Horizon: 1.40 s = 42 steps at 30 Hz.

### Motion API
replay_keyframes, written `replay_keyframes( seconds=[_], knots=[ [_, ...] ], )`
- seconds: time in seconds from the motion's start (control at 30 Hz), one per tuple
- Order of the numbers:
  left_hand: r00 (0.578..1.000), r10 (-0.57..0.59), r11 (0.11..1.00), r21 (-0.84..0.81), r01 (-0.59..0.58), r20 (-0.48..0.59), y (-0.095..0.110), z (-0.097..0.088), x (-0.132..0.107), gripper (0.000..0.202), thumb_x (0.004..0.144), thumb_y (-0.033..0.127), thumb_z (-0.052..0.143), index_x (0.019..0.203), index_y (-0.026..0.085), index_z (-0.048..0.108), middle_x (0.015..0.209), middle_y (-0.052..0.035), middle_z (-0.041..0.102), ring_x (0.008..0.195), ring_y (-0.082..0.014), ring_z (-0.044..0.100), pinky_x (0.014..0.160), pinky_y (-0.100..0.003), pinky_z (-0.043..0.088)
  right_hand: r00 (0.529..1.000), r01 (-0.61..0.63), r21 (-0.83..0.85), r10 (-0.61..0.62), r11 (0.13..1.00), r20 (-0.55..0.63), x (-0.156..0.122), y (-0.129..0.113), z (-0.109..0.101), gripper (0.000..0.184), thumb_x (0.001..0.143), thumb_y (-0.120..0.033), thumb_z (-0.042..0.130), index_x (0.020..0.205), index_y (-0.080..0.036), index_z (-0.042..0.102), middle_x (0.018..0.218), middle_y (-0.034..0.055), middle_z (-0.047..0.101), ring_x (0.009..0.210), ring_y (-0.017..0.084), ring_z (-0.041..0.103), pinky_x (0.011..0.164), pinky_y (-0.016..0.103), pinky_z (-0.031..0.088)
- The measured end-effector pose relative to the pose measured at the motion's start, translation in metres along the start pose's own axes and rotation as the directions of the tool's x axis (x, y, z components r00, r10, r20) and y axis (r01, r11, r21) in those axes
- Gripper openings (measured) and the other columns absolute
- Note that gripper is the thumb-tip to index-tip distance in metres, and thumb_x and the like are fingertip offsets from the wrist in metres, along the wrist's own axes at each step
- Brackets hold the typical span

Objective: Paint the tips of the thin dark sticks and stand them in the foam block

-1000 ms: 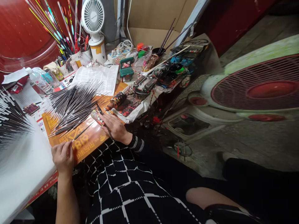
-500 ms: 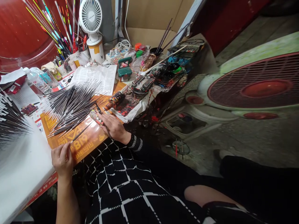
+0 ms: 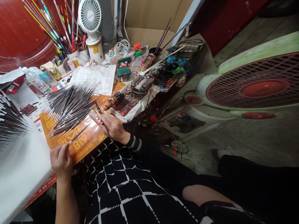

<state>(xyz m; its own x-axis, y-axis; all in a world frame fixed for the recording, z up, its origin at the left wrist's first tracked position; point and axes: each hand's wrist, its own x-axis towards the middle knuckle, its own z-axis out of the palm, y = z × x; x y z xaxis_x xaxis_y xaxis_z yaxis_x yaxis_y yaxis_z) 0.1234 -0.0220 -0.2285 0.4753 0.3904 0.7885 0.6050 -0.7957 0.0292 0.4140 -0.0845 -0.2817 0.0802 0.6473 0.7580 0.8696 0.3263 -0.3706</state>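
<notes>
Heaped rods (image 3: 71, 109) block forward passage — likely.

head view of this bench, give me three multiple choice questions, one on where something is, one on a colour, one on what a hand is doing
1. Where is the small green toy chair?
A) on the floor
B) just past the right edge of the printed sheet
C) inside a cup

2. What colour is the floor fan grille?
A) blue
B) yellow
C) red

3. What is the left hand doing?
A) lying open and empty
B) pinching a thin dark stick
C) lifting the floor fan

1 B, the chair stands beside that edge.
2 C, red bars ring its red hub.
3 B, the stick runs out from between the fingers.
</notes>
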Motion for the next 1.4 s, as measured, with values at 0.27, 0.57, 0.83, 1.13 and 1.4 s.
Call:
replay_keyframes(
  seconds=[0.27,0.57,0.83,1.13,1.4],
  knots=[
    [1.0,-0.017,1.0,-0.018,0.017,-0.003,0.002,0.002,0.001,0.023,0.088,0.009,0.068,0.109,0.018,0.073,0.092,-0.0082,0.07,0.084,-0.0179,0.059,0.081,-0.032,0.049,1.0,0.001,-0.017,-0.001,1.0,-0.027,-0.001,0.001,0.001,0.061,0.102,-0.027,0.049,0.159,-0.016,0.03,0.146,0.0147,0.057,0.138,0.025,0.054,0.112,0.045,0.051],
    [0.997,-0.062,0.997,-0.032,0.063,0.042,0.007,0.01,-0.002,0.017,0.092,0.013,0.064,0.107,0.019,0.072,0.091,-0.0062,0.071,0.082,-0.0174,0.059,0.08,-0.031,0.047,0.996,-0.066,0.01,0.066,0.998,-0.067,-0.005,-0.003,0.002,0.062,0.102,-0.025,0.048,0.16,-0.017,0.029,0.143,0.0146,0.06,0.129,0.026,0.06,0.111,0.045,0.051],
    [0.995,-0.077,0.996,-0.031,0.08,0.067,0.002,0.013,-0.003,0.014,0.093,0.016,0.065,0.104,0.019,0.073,0.089,-0.0062,0.07,0.083,-0.0176,0.057,0.079,-0.032,0.046,0.99,-0.03,-0.012,0.028,0.999,-0.14,-0.001,-0.007,0.003,0.065,0.1,-0.019,0.05,0.161,-0.019,0.025,0.14,0.015,0.062,0.125,0.026,0.063,0.107,0.046,0.055],
    [0.966,-0.221,0.973,-0.035,0.228,0.137,0.003,0.011,-0.008,0.017,0.097,0.026,0.06,0.101,0.022,0.076,0.092,-0.0066,0.07,0.086,-0.0181,0.059,0.083,-0.034,0.047,0.961,0.193,0.142,-0.158,0.971,-0.226,-0.033,-0.016,-0.013,0.057,0.094,-0.009,0.054,0.15,-0.019,0.046,0.112,0.0121,0.074,0.097,0.022,0.071,0.084,0.04,0.062],
    [0.967,-0.207,0.975,-0.046,0.216,0.145,0.002,0.01,-0.008,0.017,0.097,0.026,0.06,0.101,0.022,0.075,0.091,-0.0063,0.069,0.086,-0.0186,0.058,0.083,-0.034,0.046,0.984,0.137,0.245,-0.103,0.96,-0.145,-0.056,-0.019,-0.003,0.055,0.094,-0.009,0.055,0.147,-0.021,0.05,0.113,0.0116,0.074,0.102,0.021,0.07,0.086,0.038,0.062]
  ],
)
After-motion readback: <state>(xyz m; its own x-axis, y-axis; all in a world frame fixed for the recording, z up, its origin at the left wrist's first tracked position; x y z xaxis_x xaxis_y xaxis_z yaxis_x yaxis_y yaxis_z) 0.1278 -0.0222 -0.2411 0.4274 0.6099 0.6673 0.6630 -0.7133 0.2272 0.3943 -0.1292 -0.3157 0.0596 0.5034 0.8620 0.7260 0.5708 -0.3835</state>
